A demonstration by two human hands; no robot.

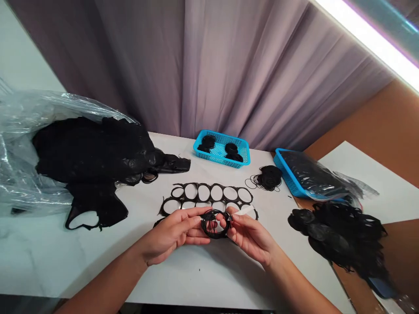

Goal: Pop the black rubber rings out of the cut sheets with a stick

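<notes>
A bundle of thin black rings (212,223) is held up over the middle of the white table. My left hand (178,233) grips its left side, thumb on top and fingers beneath. At the bundle's right side, my right hand (250,235) pinches a slim white strip (244,211), whose exact kind I cannot make out. The right fingertips touch the rings too. Just behind both hands lies a black sheet with rows of round cut-outs (210,199), partly covered by my hands. A loose pile of similar black rings (270,178) rests further right.
At the back, a blue basket (222,162) holds several black bundles. To the left, black cut material (94,148) spills from a clear plastic bag (19,131). On the right are a blue tray (291,179) with a bagged black item and a black heap (340,237) at the table edge.
</notes>
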